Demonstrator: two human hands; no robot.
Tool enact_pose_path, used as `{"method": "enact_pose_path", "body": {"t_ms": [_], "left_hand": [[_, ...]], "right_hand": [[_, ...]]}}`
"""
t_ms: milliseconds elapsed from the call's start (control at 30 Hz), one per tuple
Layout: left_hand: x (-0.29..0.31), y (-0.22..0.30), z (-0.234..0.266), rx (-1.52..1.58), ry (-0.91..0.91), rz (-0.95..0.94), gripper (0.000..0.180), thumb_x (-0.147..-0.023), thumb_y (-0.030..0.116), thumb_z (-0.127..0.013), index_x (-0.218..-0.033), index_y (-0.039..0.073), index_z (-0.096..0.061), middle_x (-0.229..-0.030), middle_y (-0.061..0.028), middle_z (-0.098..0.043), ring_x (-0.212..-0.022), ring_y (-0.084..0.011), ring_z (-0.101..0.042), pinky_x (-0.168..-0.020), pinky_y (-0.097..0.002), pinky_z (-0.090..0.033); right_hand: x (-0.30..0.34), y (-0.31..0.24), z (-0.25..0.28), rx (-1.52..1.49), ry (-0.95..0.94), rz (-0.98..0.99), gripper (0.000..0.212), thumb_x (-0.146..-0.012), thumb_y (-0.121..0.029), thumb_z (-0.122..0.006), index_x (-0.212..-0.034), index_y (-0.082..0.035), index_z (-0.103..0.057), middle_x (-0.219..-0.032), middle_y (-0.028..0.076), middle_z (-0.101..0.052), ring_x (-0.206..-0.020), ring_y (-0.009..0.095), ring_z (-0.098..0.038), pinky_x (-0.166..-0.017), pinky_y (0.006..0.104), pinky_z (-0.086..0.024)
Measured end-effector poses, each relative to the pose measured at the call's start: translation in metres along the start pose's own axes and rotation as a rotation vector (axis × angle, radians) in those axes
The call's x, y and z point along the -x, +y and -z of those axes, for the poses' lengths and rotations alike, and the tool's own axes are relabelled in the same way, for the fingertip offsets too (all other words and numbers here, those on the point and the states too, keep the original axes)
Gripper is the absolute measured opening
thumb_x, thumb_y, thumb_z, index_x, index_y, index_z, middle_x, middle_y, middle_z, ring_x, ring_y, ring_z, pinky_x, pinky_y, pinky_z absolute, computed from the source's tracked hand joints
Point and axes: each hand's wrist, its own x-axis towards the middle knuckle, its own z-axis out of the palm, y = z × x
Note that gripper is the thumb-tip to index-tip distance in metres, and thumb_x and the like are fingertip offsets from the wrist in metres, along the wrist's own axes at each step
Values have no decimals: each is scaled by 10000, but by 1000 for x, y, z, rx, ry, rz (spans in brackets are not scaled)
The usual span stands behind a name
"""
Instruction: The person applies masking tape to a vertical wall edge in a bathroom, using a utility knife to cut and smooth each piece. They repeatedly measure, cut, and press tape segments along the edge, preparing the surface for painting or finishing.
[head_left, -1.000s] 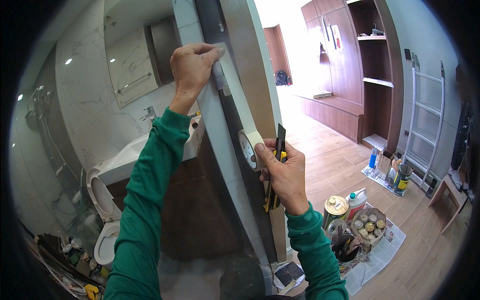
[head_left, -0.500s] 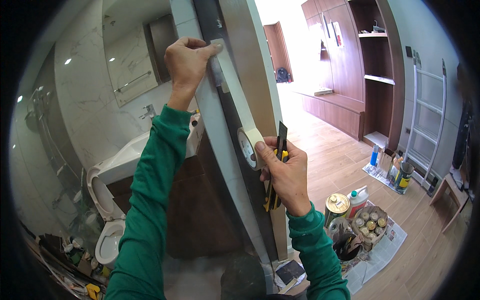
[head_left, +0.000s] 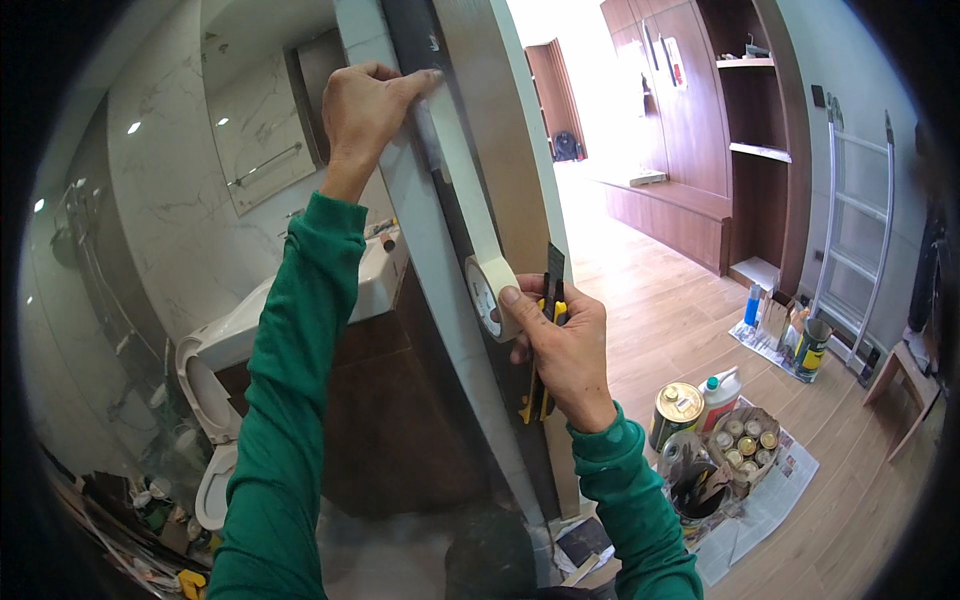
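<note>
Up at the top, the left hand pinches narrow, thumb and finger on the upper end of the tape strip against the dark frame. And look at the line from there: the strip slants down and to the right, over the frame's dark face, straight into the roll. That roll sits well below the left hand and just left of the right hand, which closes around its right edge, thumb lying across the pale outer band, round opening turned to the left. Whether the strip sticks to the frame all along, I cannot tell. There's more in that right hand, too! A yellow-and-black knife is tucked in the same grip, dark blade pointing up past the fingers, yellow ends poking out underneath, apart from the strip. Left of the frame, well away from the roll, we have the white sink with the toilet beside it. Over on the right, low on the wooden floor, small cans cluster on newspaper, and farther back the ladder leans by the wall.
</note>
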Motion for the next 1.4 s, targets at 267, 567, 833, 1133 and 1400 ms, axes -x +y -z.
{"method": "enact_pose_path", "body": {"t_ms": [267, 567, 833, 1133, 1400], "left_hand": [[8, -4, 9, 21, -129, -91, 736, -623, 367, -932, -1146, -91, -693, -1007, -193, -734, -896, -240, -721, -797, -344, -587], [27, -1, 10, -16, -240, -187, 967, -564, 339, -974, -1293, -137, -552, -1102, -211, -654, -962, -261, -679, -855, -351, -581], [29, -4, 8, -5, -228, -185, 931, -551, 323, -973, -1254, -134, -567, -1074, -184, -650, -949, -238, -664, -837, -340, -577], [22, 3, 7, -192, -135, -212, 777, -549, 370, -958, -1098, -93, -662, -954, -175, -694, -856, -243, -690, -789, -352, -568], [-6, 6, 9, -201, -172, -77, 593, -666, 389, -915, -1002, -54, -708, -895, -167, -736, -790, -237, -711, -743, -358, -573]], "right_hand": [[5, 10, 4, -52, -25, -41, 339, -937, -215, -777, -1100, 69, -690, -781, 58, -664, -542, 83, -596, -473, 225, -495], [10, 15, 6, -63, -25, -36, 339, -940, -249, -779, -1078, 49, -698, -751, 33, -632, -547, 79, -598, -471, 218, -497], [10, 17, 10, -77, -43, -37, 339, -942, -255, -777, -1086, 42, -700, -773, 43, -652, -579, 78, -608, -479, 224, -509], [8, 15, 6, -91, -28, -13, 315, -944, -218, -771, -1075, 57, -694, -762, 50, -655, -553, 84, -601, -485, 229, -506], [5, 13, 3, -125, -48, -22, 315, -940, -212, -773, -1074, 63, -694, -735, 53, -649, -527, 99, -607, -488, 238, -505]]}}
